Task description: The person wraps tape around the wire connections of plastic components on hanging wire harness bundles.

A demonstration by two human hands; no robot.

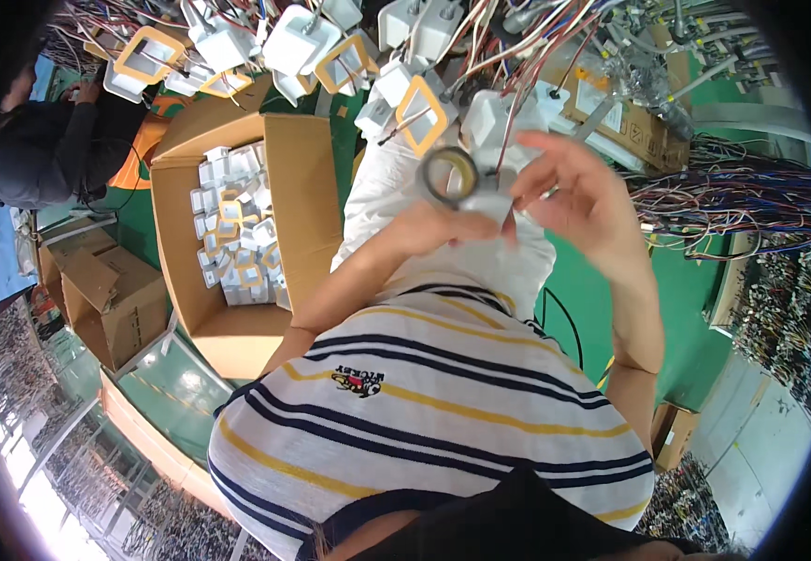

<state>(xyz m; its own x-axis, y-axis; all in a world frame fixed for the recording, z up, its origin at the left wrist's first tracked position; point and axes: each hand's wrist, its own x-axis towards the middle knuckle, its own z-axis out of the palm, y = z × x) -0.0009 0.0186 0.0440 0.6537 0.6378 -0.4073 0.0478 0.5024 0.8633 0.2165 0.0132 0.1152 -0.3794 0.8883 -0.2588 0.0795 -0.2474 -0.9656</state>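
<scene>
My left hand (438, 229) is closed in front of my lap, its fingers blurred. A roll of dark tape (449, 178) stands at its knuckles and seems gripped by it. Just beyond the fingers is a pale grey-white plastic housing (492, 204), partly hidden, with a dark red wire (511, 114) running up from it. Beside the housing, my right hand (578, 192) has its fingers curled toward the thumb in a loose pinch. Whatever lies between those fingertips is too small and smeared to name.
White housings with tan frames (421, 115) and loose wires crowd the far edge. An open cardboard box (237, 341) of similar housings stands left. Bundled cables (732, 201) lie right. A person in dark clothing (59, 150) sits far left, near an open carton (120, 309).
</scene>
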